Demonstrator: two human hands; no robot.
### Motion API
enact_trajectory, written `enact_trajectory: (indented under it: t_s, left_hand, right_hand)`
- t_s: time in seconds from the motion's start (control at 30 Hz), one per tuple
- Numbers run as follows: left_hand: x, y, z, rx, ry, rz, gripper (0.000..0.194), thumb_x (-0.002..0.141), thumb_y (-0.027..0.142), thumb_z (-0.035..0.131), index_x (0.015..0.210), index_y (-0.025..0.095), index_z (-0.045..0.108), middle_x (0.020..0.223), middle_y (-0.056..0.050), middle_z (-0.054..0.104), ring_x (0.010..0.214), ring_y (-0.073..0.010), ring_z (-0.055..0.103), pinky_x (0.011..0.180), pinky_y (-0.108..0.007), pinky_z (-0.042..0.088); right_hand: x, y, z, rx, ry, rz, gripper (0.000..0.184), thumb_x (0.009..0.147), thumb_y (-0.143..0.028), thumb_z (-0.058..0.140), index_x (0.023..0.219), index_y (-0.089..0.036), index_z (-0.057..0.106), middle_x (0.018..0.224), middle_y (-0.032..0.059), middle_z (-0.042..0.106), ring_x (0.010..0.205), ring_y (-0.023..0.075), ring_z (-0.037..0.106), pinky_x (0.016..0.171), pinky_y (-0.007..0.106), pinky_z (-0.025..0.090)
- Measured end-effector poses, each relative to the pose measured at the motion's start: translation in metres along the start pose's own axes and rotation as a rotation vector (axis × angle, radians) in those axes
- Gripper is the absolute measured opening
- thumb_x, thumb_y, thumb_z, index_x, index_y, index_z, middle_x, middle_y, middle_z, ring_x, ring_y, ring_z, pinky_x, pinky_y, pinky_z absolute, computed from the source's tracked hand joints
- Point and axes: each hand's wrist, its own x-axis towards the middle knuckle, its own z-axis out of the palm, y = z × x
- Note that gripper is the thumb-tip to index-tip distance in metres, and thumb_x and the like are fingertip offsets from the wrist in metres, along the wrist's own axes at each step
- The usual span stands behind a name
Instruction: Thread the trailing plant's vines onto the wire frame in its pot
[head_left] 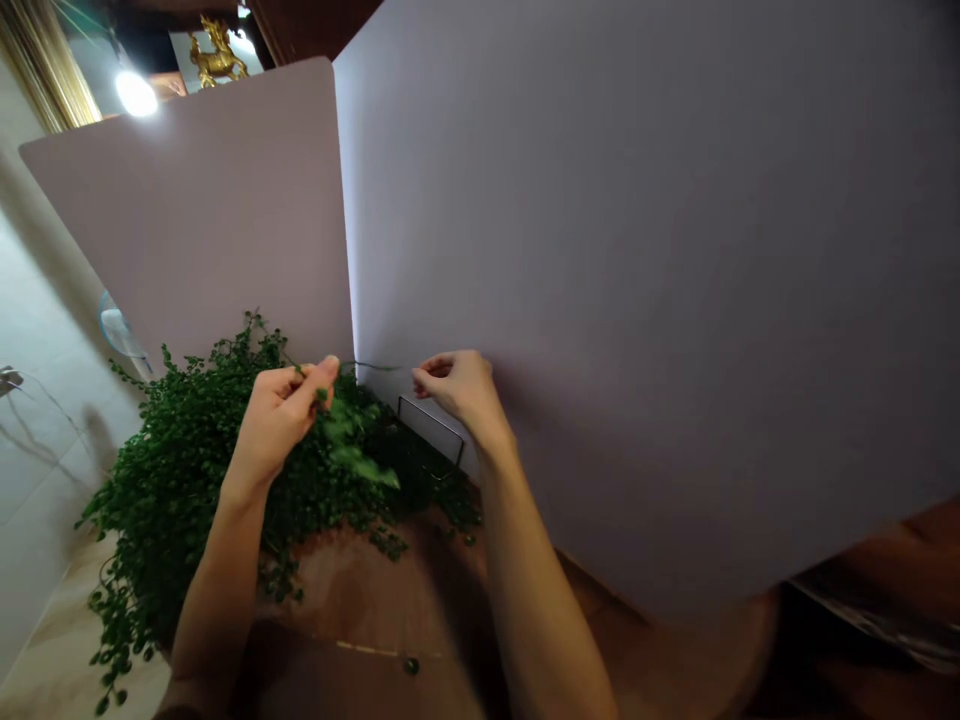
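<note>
Green and thin, the strand (375, 367) runs sideways above the trailing plant (195, 440), near the corner where the pale panels meet. My left hand (277, 420) pinches it between thumb and fingertips; my right hand (469, 385) is just beside its free end, thumb and forefinger curled close, though I cannot tell whether they grip anything. A stem this fine looks easy to snap or strip, so I'd judge a light pinch right, with any pull drawn along its length, slowly, and my left wrist high enough not to crush the foliage. Below that hand a paler sprig (356, 455) blurs; I'd mind it doesn't snag. The plant fills the left side of the brown tabletop (352, 590) and spills over its left edge, with a wire stand (431, 430) at the back, beside the right panel (637, 280). A small round green bead (411, 665) lies by the front edge. Behind the left panel (225, 210) are a bright lamp (136, 92) and a golden horse figurine (217, 58).
</note>
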Motion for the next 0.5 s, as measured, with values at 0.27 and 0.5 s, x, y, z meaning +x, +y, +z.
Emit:
enact_trajectory:
  t_s: [0.27, 0.5]
  left_hand:
    - [0.018, -0.011, -0.01, -0.476, 0.024, -0.067, 0.045, 0.083, 0.035, 0.072, 0.052, 0.016, 0.046, 0.044, 0.007, 0.033, 0.038, -0.0028, 0.027, 0.042, -0.019, 0.027]
    - [0.014, -0.004, -0.014, -0.651, -0.093, -0.219, 0.052, 0.093, 0.04, 0.061, 0.051, 0.018, 0.04, 0.039, 0.008, 0.025, 0.038, -0.0046, 0.024, 0.044, -0.019, 0.032]
  right_hand:
    - [-0.009, -0.009, 0.003, -0.099, -0.149, -0.168, 0.028, 0.075, -0.04, 0.074, 0.06, -0.018, 0.064, 0.055, 0.0018, 0.062, 0.052, 0.0142, 0.054, 0.055, 0.029, 0.042]
    - [-0.02, -0.042, 0.013, 0.27, -0.086, -0.485, 0.02, 0.082, -0.036, 0.071, 0.073, -0.018, 0.069, 0.069, 0.0013, 0.066, 0.062, 0.0125, 0.057, 0.059, 0.029, 0.046]
